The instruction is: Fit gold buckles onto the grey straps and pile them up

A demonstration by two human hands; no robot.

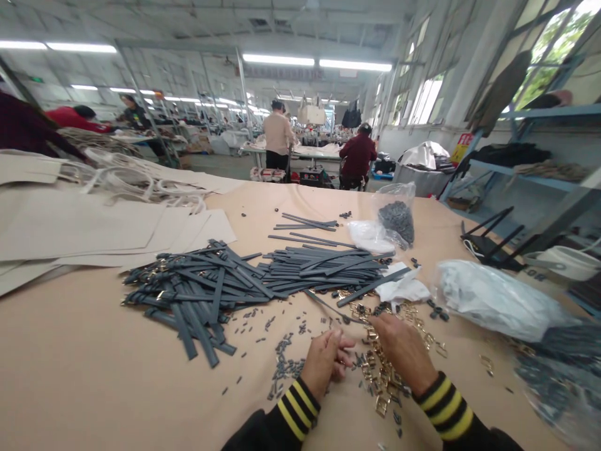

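Far left of the hands, beige panels (79, 225) lie stacked on the tabletop (70, 357), with white handles (141, 181) heaped beyond them. Ahead and to the left of the hands spreads a pile of grey straps (197, 294), some ending in gold fittings. Small dark pieces (283, 366) lie scattered just left of the left hand (326, 363), which is curled closed, its fingers bunched; whether it holds anything is hidden. The right hand (404, 351) is just beside it, fingers bent down over a spread of gold buckles (382, 376), and I cannot tell whether they grip one. Both black sleeves (446, 407) have yellow stripes. Ahead of the right hand sit white tissue (404, 288) and a clear bag (397, 216) of dark pieces; farther right lies a white plastic bag (493, 300).
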